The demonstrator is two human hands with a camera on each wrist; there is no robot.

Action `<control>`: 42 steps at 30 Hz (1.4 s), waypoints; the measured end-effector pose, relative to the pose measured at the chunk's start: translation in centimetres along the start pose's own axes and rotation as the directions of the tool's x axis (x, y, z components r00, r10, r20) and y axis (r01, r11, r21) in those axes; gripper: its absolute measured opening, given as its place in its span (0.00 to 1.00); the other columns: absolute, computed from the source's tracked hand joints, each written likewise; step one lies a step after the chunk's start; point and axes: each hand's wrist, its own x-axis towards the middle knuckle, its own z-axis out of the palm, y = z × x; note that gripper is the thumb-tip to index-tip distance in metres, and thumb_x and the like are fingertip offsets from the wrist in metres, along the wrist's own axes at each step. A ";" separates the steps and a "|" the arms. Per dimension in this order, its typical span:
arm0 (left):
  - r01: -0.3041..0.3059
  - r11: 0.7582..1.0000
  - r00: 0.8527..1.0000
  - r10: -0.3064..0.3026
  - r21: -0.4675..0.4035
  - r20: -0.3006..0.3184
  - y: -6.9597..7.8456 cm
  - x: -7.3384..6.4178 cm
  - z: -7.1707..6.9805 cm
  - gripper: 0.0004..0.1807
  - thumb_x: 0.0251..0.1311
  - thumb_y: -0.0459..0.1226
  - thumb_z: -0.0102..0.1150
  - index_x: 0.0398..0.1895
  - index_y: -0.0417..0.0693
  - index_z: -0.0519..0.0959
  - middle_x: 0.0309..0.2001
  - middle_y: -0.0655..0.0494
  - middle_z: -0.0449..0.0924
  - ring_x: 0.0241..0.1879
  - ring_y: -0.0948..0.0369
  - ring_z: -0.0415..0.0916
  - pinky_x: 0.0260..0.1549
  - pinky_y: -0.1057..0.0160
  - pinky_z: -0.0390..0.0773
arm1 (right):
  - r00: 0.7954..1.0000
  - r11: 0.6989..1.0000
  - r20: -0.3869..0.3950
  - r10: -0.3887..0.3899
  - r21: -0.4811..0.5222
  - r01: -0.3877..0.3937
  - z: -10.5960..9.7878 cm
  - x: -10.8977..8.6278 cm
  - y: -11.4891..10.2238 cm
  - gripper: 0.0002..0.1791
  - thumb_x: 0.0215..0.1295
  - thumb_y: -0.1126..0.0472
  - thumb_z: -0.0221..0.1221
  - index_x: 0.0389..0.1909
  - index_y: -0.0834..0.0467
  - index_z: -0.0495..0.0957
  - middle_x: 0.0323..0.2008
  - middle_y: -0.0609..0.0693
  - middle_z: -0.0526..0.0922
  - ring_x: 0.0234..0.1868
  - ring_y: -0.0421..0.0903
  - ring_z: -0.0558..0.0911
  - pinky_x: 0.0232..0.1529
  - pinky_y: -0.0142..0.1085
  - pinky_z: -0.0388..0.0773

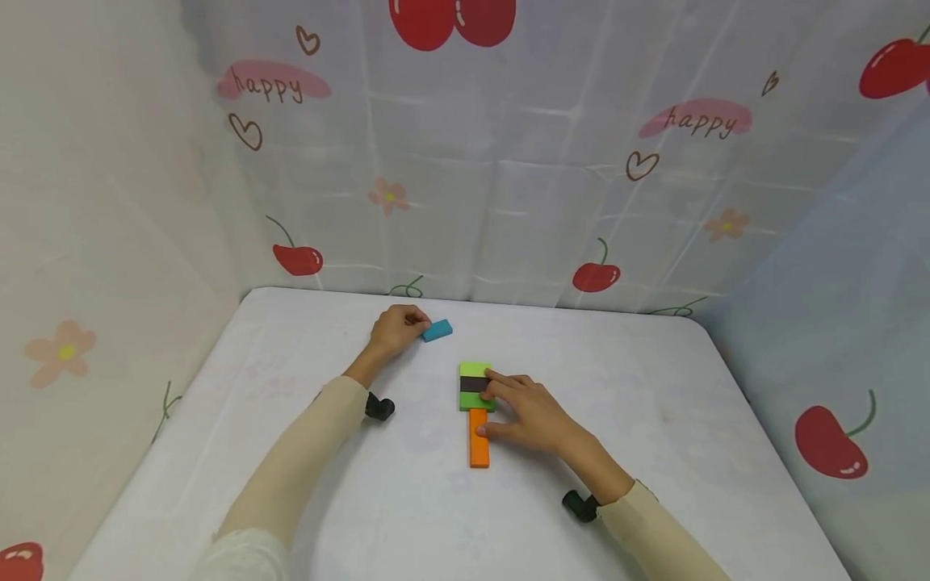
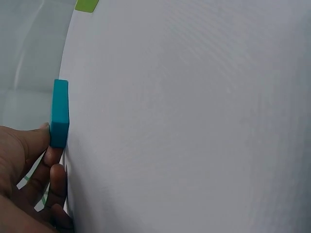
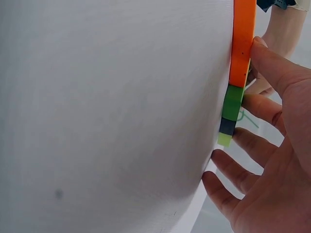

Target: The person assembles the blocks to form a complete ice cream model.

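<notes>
At the far side of the table, my left hand [image 1: 397, 329] pinches a teal block [image 1: 437, 330] between thumb and fingers. In the left wrist view the thumb lies on one side of the teal block [image 2: 60, 114]. My right hand [image 1: 529, 411] spreads over a row of flat blocks in the middle. Its thumb touches an upright orange block [image 1: 479, 440], and its fingertips rest on the dark green block [image 1: 474, 401] and the black block [image 1: 474, 384]. A lime green block [image 1: 474, 369] tops the row. In the right wrist view the orange block [image 3: 242, 43] meets the dark green block [image 3: 233, 103] end on.
A white table [image 1: 625, 363] lies under everything. Behind and beside it hangs a pale curtain [image 1: 494, 186] printed with cherries, hearts and flowers. Black wrist cameras are strapped at the left wrist [image 1: 380, 407] and the right wrist [image 1: 580, 506].
</notes>
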 end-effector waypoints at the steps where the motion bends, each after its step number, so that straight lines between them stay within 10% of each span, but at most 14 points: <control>1: -0.002 1.000 1.000 0.002 -0.001 0.004 0.1 0.0 0.1 0.10 0.76 0.45 0.64 0.48 0.51 0.89 0.50 0.50 0.91 0.51 0.52 0.84 0.55 0.50 0.76 | 1.000 1.000 0.001 0.000 -0.002 0.000 0.0 0.0 0.0 0.25 0.65 0.35 0.72 0.57 0.41 0.81 0.82 0.47 0.69 0.77 0.59 0.72 0.75 0.62 0.69; 42: -0.127 0.992 0.988 0.128 -0.010 0.084 4.2 0.6 4.2 0.07 0.74 0.45 0.66 0.43 0.57 0.91 0.45 0.58 0.92 0.46 0.56 0.82 0.65 0.43 0.70 | 1.000 1.000 0.002 -0.004 -0.001 0.004 0.0 0.0 0.2 0.26 0.65 0.34 0.71 0.58 0.40 0.80 0.83 0.46 0.68 0.77 0.58 0.72 0.75 0.62 0.68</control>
